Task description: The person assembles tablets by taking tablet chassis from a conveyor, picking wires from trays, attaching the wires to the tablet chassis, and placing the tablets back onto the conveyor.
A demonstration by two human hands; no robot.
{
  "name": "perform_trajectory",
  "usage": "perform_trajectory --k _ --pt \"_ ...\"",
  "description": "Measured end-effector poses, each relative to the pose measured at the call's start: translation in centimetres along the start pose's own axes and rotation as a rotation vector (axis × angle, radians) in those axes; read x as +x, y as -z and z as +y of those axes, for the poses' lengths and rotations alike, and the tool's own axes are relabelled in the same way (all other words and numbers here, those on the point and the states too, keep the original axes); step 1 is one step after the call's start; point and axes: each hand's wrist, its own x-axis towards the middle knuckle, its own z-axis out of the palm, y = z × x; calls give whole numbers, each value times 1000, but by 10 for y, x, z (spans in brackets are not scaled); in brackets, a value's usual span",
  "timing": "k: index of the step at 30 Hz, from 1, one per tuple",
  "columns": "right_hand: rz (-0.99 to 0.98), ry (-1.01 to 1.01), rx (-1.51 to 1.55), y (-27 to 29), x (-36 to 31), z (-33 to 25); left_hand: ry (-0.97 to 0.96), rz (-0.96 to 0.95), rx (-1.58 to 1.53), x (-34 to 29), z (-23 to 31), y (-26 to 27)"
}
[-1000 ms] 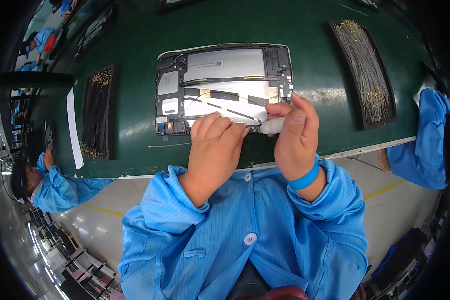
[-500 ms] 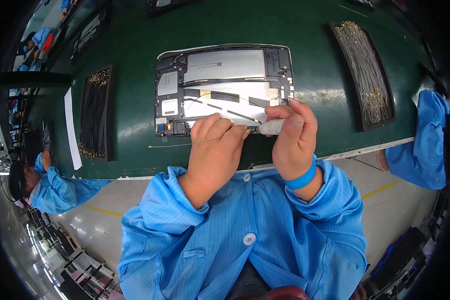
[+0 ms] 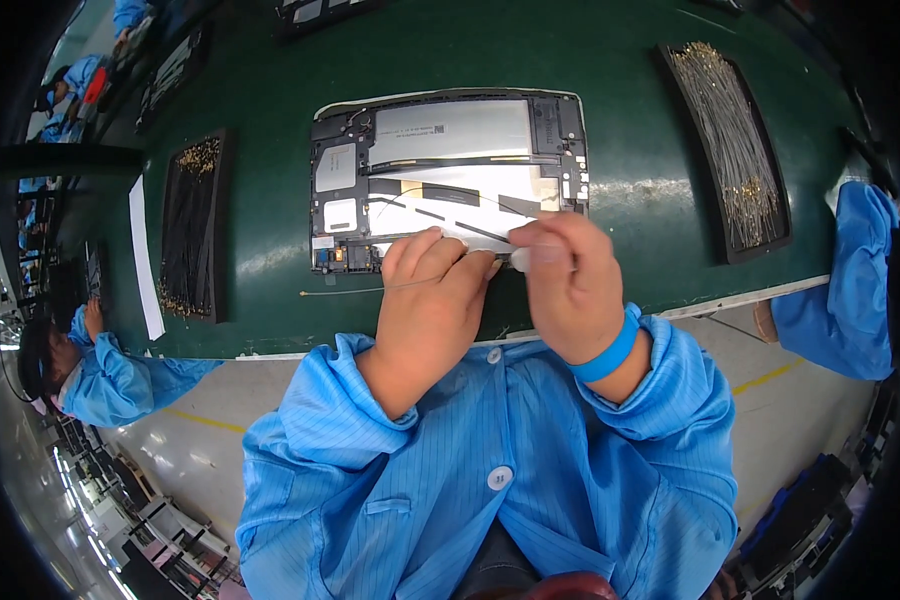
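Note:
An opened tablet (image 3: 450, 150) lies on the green bench, its silver battery, dark tapes and black frame exposed. My left hand (image 3: 430, 310) rests on its near edge, fingers bent and pressed together. A thin grey antenna cable (image 3: 345, 292) with a small gold end runs out leftward from these fingers. My right hand (image 3: 575, 285) is closed at the tablet's near right edge, close to the left fingertips. A white rounded piece (image 3: 520, 260) shows below its fingers; whether it is a tool or a finger cover I cannot make out. The contact point is hidden by the fingers.
A black tray (image 3: 220, 220) of black cables stands at left beside a white strip (image 3: 145, 258). Another black tray (image 3: 715, 190) of grey cables stands at right. Co-workers in blue sit on both sides. The bench edge (image 3: 670, 308) runs just before me.
My right hand has rolled over and its fingers have curled in toward the tablet's edge, covering most of the white piece. The left hand stays put; the cable's free end shifts very slightly.

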Motion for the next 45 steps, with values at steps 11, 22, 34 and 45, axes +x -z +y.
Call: perform_trajectory --k 11,22,34,45 --pt "-25 -348 169 -9 24 -4 -55 -107 74 11 -13 19" --pt "-103 -1078 294 54 3 5 1144 -64 -681 -5 -75 74" --pt "-52 -912 344 41 146 2 1070 475 -1395 109 -137 49" --pt "14 -774 197 -3 192 46 1122 1008 -1614 194 -237 53"
